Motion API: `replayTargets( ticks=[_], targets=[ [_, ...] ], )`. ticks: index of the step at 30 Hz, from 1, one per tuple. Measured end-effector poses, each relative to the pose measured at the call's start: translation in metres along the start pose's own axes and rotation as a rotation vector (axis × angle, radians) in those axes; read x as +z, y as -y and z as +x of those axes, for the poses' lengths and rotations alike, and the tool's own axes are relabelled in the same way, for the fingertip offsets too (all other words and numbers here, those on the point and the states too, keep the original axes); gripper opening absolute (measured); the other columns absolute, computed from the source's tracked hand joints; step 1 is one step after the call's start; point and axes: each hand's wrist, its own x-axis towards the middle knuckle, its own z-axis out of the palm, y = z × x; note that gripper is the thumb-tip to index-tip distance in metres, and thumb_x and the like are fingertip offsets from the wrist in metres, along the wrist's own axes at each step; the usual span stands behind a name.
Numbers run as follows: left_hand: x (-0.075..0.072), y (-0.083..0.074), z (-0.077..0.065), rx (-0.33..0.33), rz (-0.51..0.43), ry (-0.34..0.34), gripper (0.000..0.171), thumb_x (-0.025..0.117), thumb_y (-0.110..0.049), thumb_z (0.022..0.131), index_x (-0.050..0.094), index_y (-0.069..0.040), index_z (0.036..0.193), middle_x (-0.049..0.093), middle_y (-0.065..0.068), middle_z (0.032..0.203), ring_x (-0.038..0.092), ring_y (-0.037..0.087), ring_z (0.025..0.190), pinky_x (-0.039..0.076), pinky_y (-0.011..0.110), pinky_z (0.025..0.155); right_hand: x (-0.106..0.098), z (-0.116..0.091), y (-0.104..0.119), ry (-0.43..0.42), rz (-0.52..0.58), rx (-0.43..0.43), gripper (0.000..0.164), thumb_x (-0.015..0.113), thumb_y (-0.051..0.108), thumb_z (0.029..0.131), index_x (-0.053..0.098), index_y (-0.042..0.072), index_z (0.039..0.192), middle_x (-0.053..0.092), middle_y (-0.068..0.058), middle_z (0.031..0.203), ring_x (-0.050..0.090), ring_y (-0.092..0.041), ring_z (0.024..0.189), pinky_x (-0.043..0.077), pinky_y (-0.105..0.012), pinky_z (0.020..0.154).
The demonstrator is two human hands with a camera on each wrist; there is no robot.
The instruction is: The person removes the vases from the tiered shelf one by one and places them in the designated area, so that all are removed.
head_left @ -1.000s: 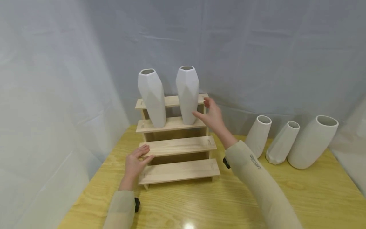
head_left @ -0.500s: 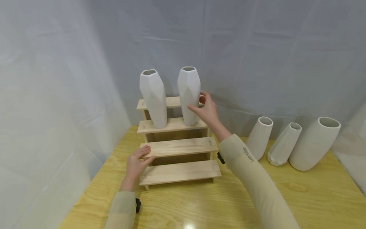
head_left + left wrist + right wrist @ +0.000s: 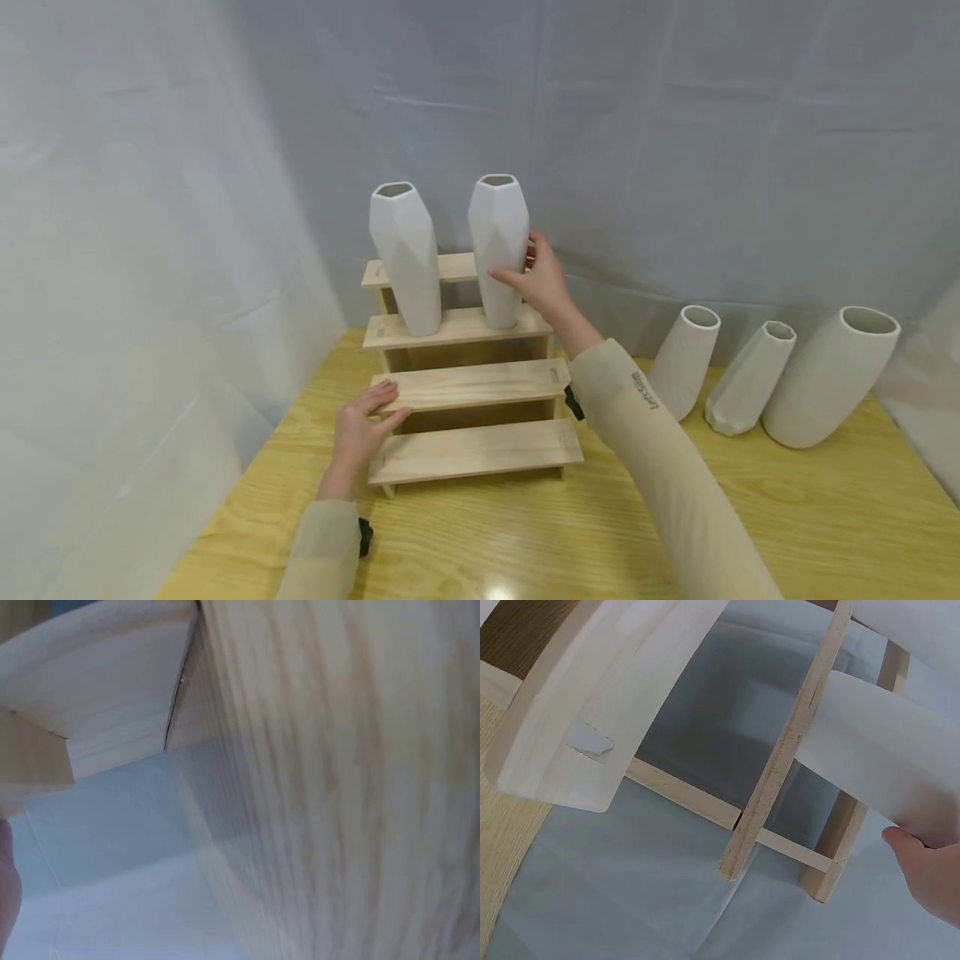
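Note:
Two tall white faceted vases stand upright on the second-highest board of a pale wooden stepped stand. My right hand holds the right vase, its thumb across the front and its fingers partly hidden behind the right side. In the right wrist view, the thumb lies against the white vase wall. To the left stands the other vase, untouched. My left hand rests at the left end of the second board from the bottom, fingers on top and thumb by its front edge. The left wrist view shows only one fingertip.
Three more white vases stand on the yellow wood-grain table at right: a smooth one, a smaller ribbed one and a wide one. A grey-white cloth hangs close behind the stand.
My right hand has moved left and slightly up onto the right vase, from beside it to holding it. The left hand stays at the stand's left end. The view has shifted slightly.

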Motion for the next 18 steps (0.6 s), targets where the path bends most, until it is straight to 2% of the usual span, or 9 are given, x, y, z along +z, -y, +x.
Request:
replayTargets(
  ticks=[4,11,18],
  targets=[
    [0.0004,0.001,0.0006,0.009,0.004,-0.003,0.033,0.08,-0.006,0.061,0.067,0.005,0.09,0.063,0.014,0.101,0.059,0.027,0.097,0.041,0.026,0.09,0.0001,0.0017,-0.0009,0.004,0.009,0.0,0.076,0.073,0.017,0.073,0.029,0.006,0.134,0.045,-0.014,0.123,0.046,-0.026,0.107,0.043,-0.039,0.088],
    [-0.0001,0.0007,0.0008,0.006,0.01,-0.007,0.032,0.079,-0.006,0.062,0.067,0.006,0.089,0.063,0.014,0.1,0.059,0.026,0.096,0.04,0.021,0.09,0.0007,0.0026,-0.0022,0.021,0.014,-0.004,0.076,0.073,0.018,0.074,0.028,0.005,0.134,0.044,-0.015,0.124,0.046,-0.027,0.108,0.043,-0.039,0.088],
    [-0.0009,0.0005,0.0,-0.003,0.033,-0.011,0.032,0.08,-0.007,0.062,0.068,0.005,0.089,0.064,0.014,0.099,0.059,0.025,0.095,0.043,0.025,0.087,0.0013,0.0038,-0.0046,0.038,0.009,-0.02,0.076,0.072,0.018,0.075,0.026,0.006,0.135,0.042,-0.015,0.124,0.045,-0.028,0.108,0.044,-0.039,0.088]
  ],
)
